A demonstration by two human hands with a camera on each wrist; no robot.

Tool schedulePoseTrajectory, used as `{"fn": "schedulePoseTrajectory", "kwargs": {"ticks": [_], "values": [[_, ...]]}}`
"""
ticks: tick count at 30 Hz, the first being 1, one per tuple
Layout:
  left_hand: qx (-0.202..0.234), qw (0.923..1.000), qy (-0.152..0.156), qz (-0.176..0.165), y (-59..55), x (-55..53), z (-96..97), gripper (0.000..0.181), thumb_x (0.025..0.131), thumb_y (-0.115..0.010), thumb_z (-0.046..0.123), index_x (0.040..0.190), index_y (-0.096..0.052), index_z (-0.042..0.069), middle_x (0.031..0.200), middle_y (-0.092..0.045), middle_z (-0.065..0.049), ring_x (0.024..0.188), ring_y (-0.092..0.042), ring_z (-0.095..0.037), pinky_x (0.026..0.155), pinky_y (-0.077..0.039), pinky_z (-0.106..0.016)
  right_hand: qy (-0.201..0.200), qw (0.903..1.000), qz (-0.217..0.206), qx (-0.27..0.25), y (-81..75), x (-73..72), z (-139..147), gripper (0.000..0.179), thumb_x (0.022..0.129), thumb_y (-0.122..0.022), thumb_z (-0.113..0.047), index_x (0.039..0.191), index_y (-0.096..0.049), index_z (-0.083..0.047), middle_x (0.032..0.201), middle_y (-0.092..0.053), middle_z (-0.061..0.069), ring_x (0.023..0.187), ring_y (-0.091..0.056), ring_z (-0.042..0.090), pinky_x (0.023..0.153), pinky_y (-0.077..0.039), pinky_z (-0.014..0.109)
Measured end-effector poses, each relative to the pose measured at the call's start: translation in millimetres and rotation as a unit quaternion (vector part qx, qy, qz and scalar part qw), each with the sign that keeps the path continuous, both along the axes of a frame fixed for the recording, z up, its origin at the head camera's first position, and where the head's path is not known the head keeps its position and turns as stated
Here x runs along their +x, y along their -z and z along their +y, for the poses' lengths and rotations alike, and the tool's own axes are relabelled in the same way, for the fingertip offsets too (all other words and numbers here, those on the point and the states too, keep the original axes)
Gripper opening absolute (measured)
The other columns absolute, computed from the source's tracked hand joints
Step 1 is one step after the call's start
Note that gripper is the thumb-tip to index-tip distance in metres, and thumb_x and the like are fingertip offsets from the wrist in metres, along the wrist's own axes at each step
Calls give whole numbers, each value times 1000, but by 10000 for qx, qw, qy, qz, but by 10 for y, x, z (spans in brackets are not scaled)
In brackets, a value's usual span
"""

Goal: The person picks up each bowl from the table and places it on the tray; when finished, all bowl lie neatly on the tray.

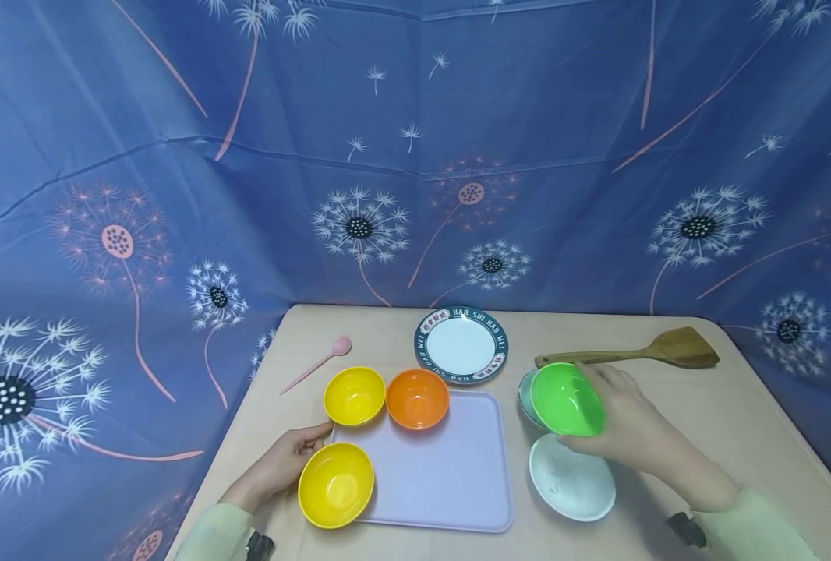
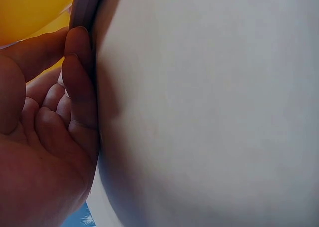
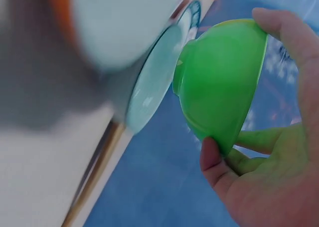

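My right hand (image 1: 629,425) grips a green bowl (image 1: 566,397) by its rim. It holds the bowl tilted above a pale teal bowl (image 1: 526,400), which it partly hides. In the right wrist view the green bowl (image 3: 219,82) is raised clear of the bowls, thumb and fingers at its rim. At the left, my left hand (image 1: 282,463) pinches the edge of a lavender tray (image 1: 443,467), as the left wrist view also shows at the tray edge (image 2: 87,7). An orange bowl (image 1: 418,399) and two yellow bowls, one behind (image 1: 355,396) and one in front (image 1: 336,485), overlap the tray's left and back edges.
A white bowl (image 1: 572,477) stands in front of the teal one. Behind the tray lies a plate with a dark green rim (image 1: 426,351). A wooden spatula (image 1: 678,348) lies at the back right, a pink spoon (image 1: 341,346) at the back left. A blue curtain (image 1: 415,234) hangs behind.
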State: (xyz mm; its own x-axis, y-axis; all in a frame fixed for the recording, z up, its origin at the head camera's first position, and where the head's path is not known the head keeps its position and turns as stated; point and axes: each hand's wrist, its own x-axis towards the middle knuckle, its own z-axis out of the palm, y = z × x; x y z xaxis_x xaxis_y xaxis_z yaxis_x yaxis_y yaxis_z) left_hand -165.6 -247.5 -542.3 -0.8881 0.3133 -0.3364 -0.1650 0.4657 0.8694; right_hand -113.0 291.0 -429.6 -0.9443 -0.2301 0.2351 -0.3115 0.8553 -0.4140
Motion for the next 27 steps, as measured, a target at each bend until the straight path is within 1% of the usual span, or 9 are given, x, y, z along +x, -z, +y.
{"fn": "schedulePoseTrajectory", "kwargs": {"ticks": [3, 6, 11, 15, 20, 23, 27], "values": [[14, 10000, 10, 47, 4, 7, 3, 58, 97, -68, 4, 153, -52, 5, 87, -58, -5, 79, -51, -19, 65, -42, -23, -228, 9997, 63, 78, 5, -13, -210, 118, 62, -98, -47, 152, -43, 6, 137, -50, 30, 124, -48, 49, 93, -45, 73], [25, 9999, 35, 93, 4, 11, 4, 57, 98, -68, 4, 153, -51, 4, 88, -59, -5, 80, -52, -19, 66, -43, -23, -427, 9990, 51, 135, 32, -21, -428, 118, 62, -97, -49, 151, -45, 7, 140, -50, 28, 128, -47, 48, 95, -46, 71], [38, 10000, 43, 75, -7, 14, -4, 57, 99, -68, 6, 153, -52, 4, 88, -59, -6, 81, -52, -20, 67, -43, -23, -630, 9979, -131, 51, 90, -5, -813, 116, 60, -97, -51, 150, -49, 5, 140, -53, 20, 127, -50, 41, 94, -51, 63], [36, 10000, 50, 49, -12, 14, -7, 55, 100, -68, 8, 153, -52, 5, 89, -59, -6, 84, -53, -20, 71, -44, -24, -737, 9964, -422, -38, 145, 33, -1105, 115, 60, -97, -49, 151, -49, 2, 141, -54, 15, 126, -51, 33, 95, -52, 56], [3, 9999, 75, 75, -18, 15, -12, 54, 102, -66, 11, 153, -51, 5, 91, -61, -5, 86, -54, -20, 74, -45, -24, -920, 9935, -667, -93, 259, 103, -1393, 114, 60, -96, -49, 152, -49, -2, 144, -52, 9, 128, -49, 26, 100, -50, 51], [-38, 9999, 96, 133, -25, 21, -16, 53, 102, -66, 11, 153, -51, 4, 91, -61, -5, 87, -55, -19, 75, -45, -24, -1058, 9902, -901, -154, 340, 146, -1532, 115, 60, -96, -48, 154, -47, -3, 144, -51, 8, 128, -48, 25, 101, -50, 50], [-4, 9998, 86, 177, -35, 31, -9, 53, 102, -66, 10, 153, -51, 3, 91, -60, -5, 87, -54, -20, 75, -45, -24, -1195, 9841, -1282, -285, 449, 201, -1686, 118, 62, -95, -50, 157, -43, -6, 147, -47, 7, 129, -46, 24, 102, -50, 50]]}}
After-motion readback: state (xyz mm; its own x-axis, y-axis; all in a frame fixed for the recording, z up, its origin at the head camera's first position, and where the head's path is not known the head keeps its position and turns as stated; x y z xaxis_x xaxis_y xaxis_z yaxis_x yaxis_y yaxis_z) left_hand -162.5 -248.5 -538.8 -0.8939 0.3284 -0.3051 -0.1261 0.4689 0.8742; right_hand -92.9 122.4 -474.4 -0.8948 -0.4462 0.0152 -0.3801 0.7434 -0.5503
